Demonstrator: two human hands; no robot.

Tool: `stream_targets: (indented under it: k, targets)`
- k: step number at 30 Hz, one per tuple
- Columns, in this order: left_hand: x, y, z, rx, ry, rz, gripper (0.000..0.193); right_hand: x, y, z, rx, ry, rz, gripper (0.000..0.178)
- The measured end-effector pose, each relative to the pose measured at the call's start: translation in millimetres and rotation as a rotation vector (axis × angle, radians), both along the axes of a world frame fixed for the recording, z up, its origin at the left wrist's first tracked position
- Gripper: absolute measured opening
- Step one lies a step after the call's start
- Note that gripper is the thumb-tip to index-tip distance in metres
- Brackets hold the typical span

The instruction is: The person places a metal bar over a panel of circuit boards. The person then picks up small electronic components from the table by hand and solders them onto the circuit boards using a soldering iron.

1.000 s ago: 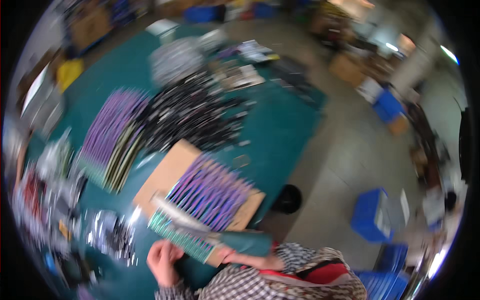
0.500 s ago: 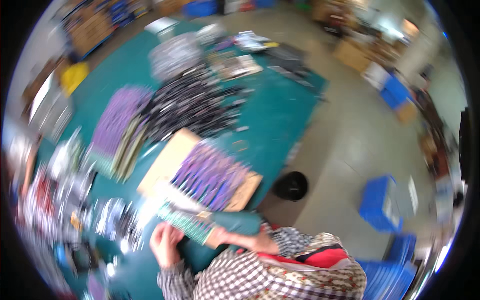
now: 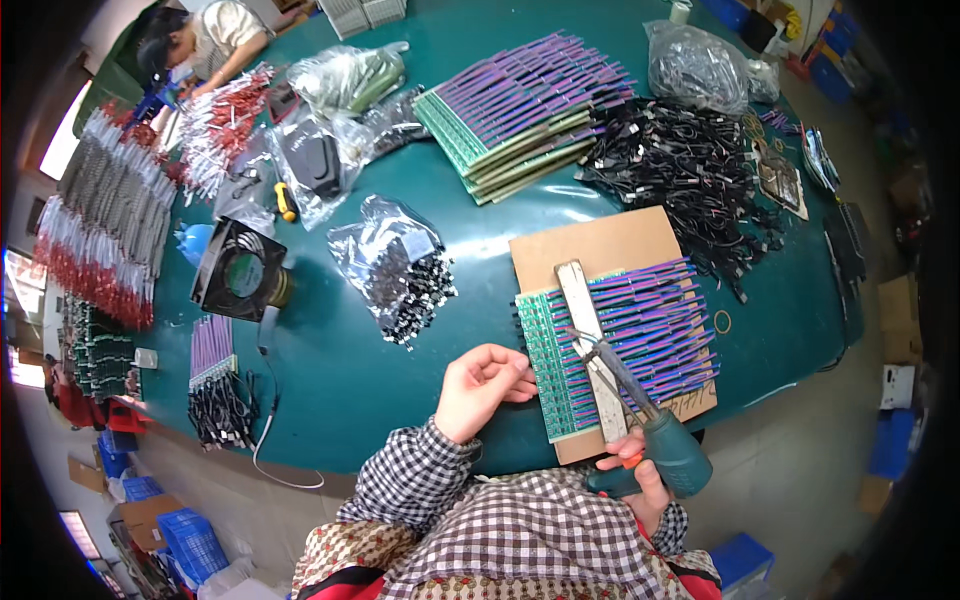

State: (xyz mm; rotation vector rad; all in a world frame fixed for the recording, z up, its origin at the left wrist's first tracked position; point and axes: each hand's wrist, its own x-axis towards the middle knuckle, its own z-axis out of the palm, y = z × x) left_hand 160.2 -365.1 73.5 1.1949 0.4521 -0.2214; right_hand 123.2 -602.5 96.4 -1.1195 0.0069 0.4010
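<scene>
Left hand: the left hand [image 3: 485, 392] is at the board's left side, thumb and forefinger drawn together, other fingers curled; whether they pinch anything, I cannot tell.
Right hand: the right hand [image 3: 640, 474] grips the green gun [image 3: 678, 455], its nozzle slanting over the bar; whether the tip touches, I cannot tell.
Board: the green board [image 3: 545, 365] lies on cardboard [image 3: 600, 242] close to the table's near edge, right of its middle.
Wires: purple wires [image 3: 655, 330] run from the board toward the table's right edge.
Bar: a pale bar [image 3: 577, 298] lies across the wires beside the board.
Toward the far edge: a stack of wired boards [image 3: 530, 100]; right of it, black cables [image 3: 675, 165].
Middle: a bag [image 3: 385, 255] with black connectors [image 3: 418, 300].
Toward the left edge: a fan [image 3: 240, 270], a yellow screwdriver [image 3: 286, 205] and red-and-white wires [image 3: 110, 225].
Far left corner: a co-worker [image 3: 222, 42], leaning in.
Table: the table [image 3: 340, 385] has a green top.
</scene>
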Motion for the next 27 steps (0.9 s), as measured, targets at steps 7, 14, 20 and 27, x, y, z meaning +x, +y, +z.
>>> stream_targets:
  k: [7, 14, 20, 27]
  targets:
    - [-114, 80, 28, -0.092, 0.087, -0.301, 0.010, -5, -6, 3, -0.018, -0.111, -0.101, 0.044]
    - [-228, 97, -25, 0.319, 0.722, -1.008, 0.020, 1, 5, 1, 0.002, -0.123, -0.090, 0.039]
    - [-241, 89, -31, 0.462, 0.699, -1.008, 0.021, -7, 1, -1, 0.056, -0.114, -0.040, 0.038]
    - [-245, 95, -23, 0.663, 0.720, -0.973, 0.022, -12, -3, -5, 0.051, -0.149, -0.088, 0.037]
